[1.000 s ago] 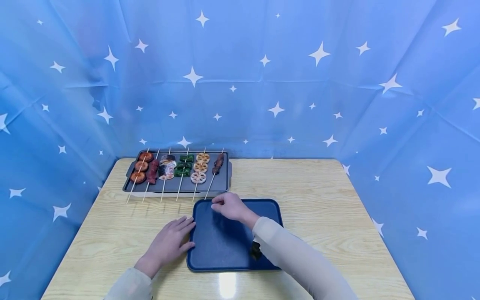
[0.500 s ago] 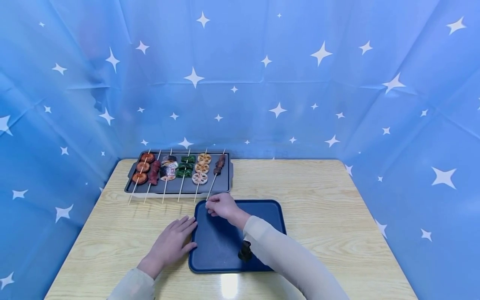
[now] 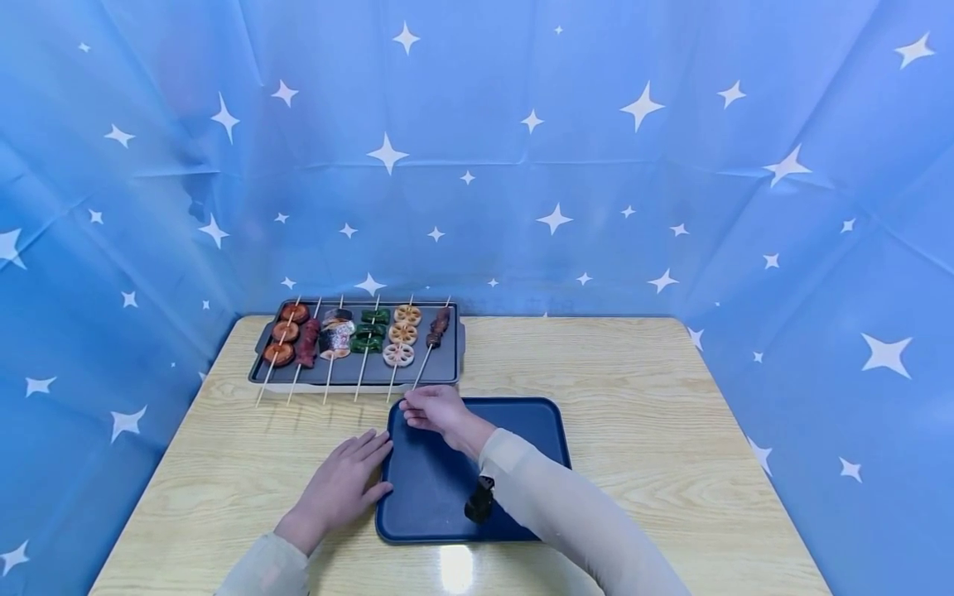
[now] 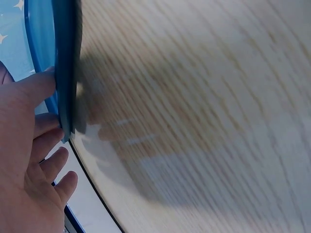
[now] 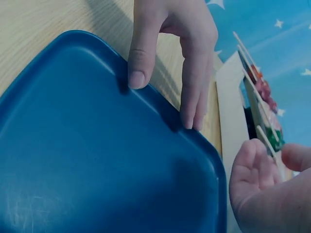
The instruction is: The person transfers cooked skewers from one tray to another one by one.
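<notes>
My left hand [image 3: 335,495] lies beside the dark blue tray [image 3: 440,488], its spread fingertips touching the left rim. In the left wrist view, the thumb of that hand [image 4: 17,126] is against the tray's edge [image 4: 65,63]. Above the tray's back left corner, my right hand [image 3: 440,414] pinches the lower stick end of the rightmost brown meat skewer [image 3: 437,324], whose meat rests on the dark grill plate [image 3: 441,368]. The right wrist view has this hand [image 5: 272,189] with curled fingers and thumb close to the sticks; the exact contact is partly hidden.
Further left on the grill plate lie skewers of lotus slices [image 3: 403,333], green pieces [image 3: 368,331], fish-like pieces [image 3: 337,335], red meat [image 3: 306,343] and round brown slices [image 3: 285,333]. A starry blue curtain [image 3: 477,207] surrounds the wooden table [image 3: 633,430].
My right hand has moved left and reached the end of the meat skewer, its fingers closing there. My left hand has stayed at the tray's rim.
</notes>
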The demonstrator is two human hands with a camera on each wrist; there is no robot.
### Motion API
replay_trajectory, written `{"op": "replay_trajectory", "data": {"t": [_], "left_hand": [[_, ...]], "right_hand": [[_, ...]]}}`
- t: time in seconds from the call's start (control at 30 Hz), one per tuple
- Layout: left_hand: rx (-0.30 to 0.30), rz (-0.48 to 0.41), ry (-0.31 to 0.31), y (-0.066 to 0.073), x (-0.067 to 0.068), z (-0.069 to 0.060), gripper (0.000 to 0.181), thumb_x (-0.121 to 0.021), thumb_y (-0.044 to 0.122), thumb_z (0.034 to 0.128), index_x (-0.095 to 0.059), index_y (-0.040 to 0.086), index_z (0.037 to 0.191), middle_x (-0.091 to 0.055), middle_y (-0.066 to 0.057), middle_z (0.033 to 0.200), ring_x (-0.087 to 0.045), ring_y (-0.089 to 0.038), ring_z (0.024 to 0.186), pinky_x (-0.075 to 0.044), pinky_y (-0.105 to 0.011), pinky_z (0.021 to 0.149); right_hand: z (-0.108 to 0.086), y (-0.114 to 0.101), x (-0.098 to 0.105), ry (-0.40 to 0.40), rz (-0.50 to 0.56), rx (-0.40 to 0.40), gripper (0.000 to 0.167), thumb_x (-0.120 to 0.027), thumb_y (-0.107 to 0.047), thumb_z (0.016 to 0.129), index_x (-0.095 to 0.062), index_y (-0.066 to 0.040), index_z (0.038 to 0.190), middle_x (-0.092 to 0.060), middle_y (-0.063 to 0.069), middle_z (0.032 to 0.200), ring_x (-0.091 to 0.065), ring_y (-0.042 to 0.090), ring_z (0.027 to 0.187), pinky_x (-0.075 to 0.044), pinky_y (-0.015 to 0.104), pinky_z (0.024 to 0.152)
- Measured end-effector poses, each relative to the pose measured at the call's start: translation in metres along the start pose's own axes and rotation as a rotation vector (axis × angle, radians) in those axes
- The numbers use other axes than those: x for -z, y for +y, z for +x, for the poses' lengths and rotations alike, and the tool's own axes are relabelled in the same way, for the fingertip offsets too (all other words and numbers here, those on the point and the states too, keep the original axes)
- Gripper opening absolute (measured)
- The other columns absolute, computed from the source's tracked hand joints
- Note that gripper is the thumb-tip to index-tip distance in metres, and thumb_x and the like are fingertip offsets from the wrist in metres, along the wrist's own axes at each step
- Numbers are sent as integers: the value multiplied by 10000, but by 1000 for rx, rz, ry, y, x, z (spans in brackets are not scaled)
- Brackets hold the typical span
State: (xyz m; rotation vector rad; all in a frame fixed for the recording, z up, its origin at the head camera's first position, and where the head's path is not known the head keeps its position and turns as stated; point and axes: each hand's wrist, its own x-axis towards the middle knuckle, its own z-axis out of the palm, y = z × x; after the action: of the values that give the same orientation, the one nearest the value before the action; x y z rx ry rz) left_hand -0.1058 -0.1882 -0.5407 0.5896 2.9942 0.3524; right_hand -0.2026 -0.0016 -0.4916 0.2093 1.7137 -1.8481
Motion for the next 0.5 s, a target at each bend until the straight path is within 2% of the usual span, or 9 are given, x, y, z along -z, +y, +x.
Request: {"op": "replay_trajectory", "data": {"t": [0.2,0.5], "left_hand": [[2,-2,1,0,0,0,631,-661,472,891,-548,104,1391,-493,-45,1490,-426,-277,1406,-358,-499,1157],[-1,-5,0,1,1,0,630,-667,459,890,-547,95,1390,-494,-56,1488,-430,-284,1402,-358,-502,1156]], "right_hand": [[2,1,6,37,0,23,371,-523,-267,1015,-627,47,1182,-675,-5,825,-609,47,671,-570,178,652],[0,-4,12,74,4,9,326,-576,-203,988,-649,27,1207,-692,-3,813,-628,40,675,-573,167,643]]}}
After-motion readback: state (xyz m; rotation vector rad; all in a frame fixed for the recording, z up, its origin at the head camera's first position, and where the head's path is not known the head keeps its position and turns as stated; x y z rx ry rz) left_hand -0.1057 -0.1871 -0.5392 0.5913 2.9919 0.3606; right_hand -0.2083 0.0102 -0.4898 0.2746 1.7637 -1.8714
